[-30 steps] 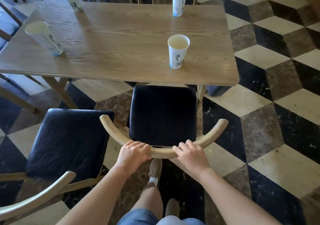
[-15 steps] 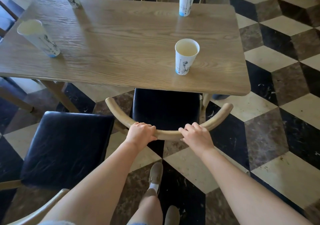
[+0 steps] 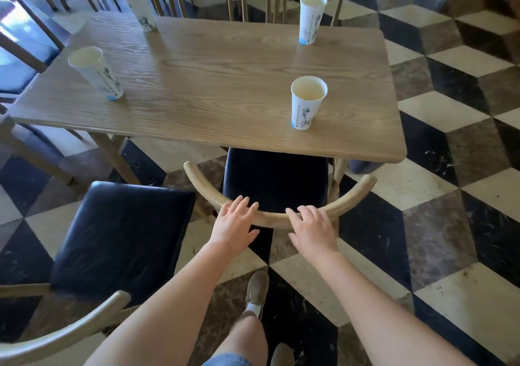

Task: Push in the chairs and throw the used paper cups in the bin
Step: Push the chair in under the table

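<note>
Left hand: the left hand (image 3: 235, 226) lies flat with fingers spread loose on the curved wooden backrest (image 3: 278, 213) of the pushed-in chair (image 3: 274, 174), gripping nothing.
Right hand: the right hand (image 3: 313, 229) rests the same way on the rail, just beside the left, fingers open and unclenched.
Pushed-in chair: its dark seat sits partly under the near edge of the table (image 3: 213, 84); the backrest arms reach toward the table edge.
Second chair: another chair (image 3: 118, 239) stands to the left, dark seat fully clear of the table, its backrest at the lower left.
Cups: 4 paper cups stand on the table: the near cup (image 3: 308, 102) close to the near edge above the pushed-in chair, the far right cup (image 3: 311, 18), the left cup (image 3: 97, 73) and the far left cup (image 3: 140, 7), which is blurred.
Floor: checkered tile floor (image 3: 450, 197) in black, cream and brown.
Person: 1 shoe (image 3: 256, 295) is planted behind the pushed-in chair.
</note>
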`<action>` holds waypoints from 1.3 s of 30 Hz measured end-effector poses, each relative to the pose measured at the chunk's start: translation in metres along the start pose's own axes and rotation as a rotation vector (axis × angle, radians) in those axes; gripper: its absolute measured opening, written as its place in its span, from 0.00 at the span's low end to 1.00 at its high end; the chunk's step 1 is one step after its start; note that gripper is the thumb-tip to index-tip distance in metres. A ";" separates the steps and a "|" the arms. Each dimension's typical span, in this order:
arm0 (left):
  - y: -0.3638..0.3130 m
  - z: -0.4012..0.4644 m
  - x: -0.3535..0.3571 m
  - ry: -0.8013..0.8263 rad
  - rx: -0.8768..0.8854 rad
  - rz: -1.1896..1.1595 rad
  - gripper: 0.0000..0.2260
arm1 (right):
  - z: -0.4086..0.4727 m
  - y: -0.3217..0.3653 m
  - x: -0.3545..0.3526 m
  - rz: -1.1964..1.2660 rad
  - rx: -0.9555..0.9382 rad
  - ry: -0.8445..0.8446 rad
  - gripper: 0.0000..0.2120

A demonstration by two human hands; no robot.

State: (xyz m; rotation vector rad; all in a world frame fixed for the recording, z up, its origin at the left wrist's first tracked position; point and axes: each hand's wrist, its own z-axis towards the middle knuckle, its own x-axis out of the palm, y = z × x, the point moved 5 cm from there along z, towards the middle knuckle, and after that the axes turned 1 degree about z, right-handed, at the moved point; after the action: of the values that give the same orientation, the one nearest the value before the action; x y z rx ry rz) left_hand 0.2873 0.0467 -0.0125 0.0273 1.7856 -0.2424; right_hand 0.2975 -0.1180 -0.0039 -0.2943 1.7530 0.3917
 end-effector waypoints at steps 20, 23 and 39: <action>0.062 -0.247 -0.033 -0.317 -0.357 -0.038 0.13 | -0.094 0.205 -0.039 0.016 -0.365 -0.085 0.18; 0.095 -0.281 -0.034 -0.353 -0.363 -0.060 0.15 | -0.098 0.250 -0.036 0.021 -0.393 -0.091 0.17; 0.338 -0.445 0.001 -0.100 -0.292 0.016 0.21 | -0.111 0.509 0.030 0.105 -0.311 0.019 0.19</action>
State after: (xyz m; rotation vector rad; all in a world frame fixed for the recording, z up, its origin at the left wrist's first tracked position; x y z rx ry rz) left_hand -0.0904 0.4569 0.0287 -0.1760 1.7050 0.0303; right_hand -0.0128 0.2997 0.0393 -0.4290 1.7285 0.7428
